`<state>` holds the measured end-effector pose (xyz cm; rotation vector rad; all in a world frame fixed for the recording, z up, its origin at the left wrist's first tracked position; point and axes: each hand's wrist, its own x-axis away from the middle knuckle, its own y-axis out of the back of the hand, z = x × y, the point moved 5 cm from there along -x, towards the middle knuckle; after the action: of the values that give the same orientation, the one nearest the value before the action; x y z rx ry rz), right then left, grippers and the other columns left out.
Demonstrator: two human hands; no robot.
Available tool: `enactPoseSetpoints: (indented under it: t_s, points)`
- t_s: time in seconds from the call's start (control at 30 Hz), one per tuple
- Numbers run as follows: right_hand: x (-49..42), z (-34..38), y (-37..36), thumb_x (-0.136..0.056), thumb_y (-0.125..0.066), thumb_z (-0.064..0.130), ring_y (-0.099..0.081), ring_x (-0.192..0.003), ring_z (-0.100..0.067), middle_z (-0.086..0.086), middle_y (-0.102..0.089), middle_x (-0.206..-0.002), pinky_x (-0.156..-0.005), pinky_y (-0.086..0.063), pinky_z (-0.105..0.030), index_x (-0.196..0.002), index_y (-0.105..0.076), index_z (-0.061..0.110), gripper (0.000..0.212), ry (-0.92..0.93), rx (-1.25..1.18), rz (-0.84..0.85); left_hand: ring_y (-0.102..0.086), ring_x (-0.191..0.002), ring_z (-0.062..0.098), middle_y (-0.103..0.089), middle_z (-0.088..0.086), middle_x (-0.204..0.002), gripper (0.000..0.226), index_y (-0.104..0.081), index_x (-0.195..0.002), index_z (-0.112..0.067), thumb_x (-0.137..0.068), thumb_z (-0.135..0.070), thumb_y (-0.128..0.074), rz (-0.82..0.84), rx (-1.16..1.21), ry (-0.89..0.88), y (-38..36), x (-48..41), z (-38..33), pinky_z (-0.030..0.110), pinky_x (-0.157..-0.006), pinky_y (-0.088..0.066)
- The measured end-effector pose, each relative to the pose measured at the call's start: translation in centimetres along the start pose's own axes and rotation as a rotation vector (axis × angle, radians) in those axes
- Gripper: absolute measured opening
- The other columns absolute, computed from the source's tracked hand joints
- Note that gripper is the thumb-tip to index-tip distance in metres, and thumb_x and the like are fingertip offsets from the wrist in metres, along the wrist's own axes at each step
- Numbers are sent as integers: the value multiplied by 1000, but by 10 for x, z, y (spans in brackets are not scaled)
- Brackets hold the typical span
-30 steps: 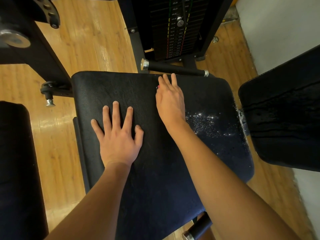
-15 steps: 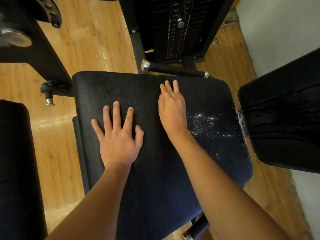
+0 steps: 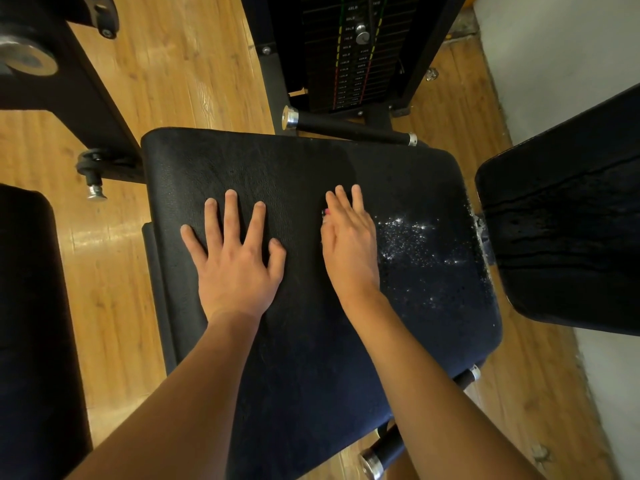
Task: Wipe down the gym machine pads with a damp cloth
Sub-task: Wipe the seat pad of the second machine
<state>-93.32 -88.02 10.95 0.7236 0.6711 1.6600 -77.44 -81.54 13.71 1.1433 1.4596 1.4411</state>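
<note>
Your left hand (image 3: 235, 268) lies flat, fingers spread, on the black seat pad (image 3: 277, 161) — your right hand (image 3: 349, 244) flat beside it, fingers together, next to a patch of glistening droplets (image 3: 408, 237).

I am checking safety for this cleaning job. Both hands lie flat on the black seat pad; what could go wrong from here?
1. The white speckles beside the right hand look wet; a palm pressing there might slip on the seat pad.
2. No cloth is plainly visible, only a small pink bit at the right thumb, so bare hands might merely smear the moisture.
3. The pad on the right shows wet streaks, which might drip onto the wooden floor.
</note>
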Motion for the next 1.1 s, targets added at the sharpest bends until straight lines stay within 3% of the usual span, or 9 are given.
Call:
enactPoseSetpoints:
  t_s: [0.33,0.73,1.1]
  points:
    - [-31,5,0,-108,-43,13,-21,-156,-29,-15,-45,-157,-124,-27,-44,-147,-51,3,41,-3,11,3,-8,-157,34,-19,10,-169,61,-35,-158,-28,-101,-50,-29,-2,3,0,0,-1,1,65,-123,-3]
    - [34,-5,1,-107,-47,13,-22,-155,-25,-12,-46,-156,-124,-24,-43,-146,-52,4,41,-39,5,-14,-9,-157,34,-20,10,-169,60,-34,-157,-28,-101,-48,-30,-6,13,-2,1,0,0,67,-122,-6]
    - [-18,5,-3,-109,-44,13,-22,-156,-29,-14,-45,-157,-123,-30,-46,-147,-50,3,40,-20,31,-26,-7,-157,34,-18,9,-170,62,-33,-159,-29,-101,-50,-27,10,8,7,1,-1,0,65,-123,-3]
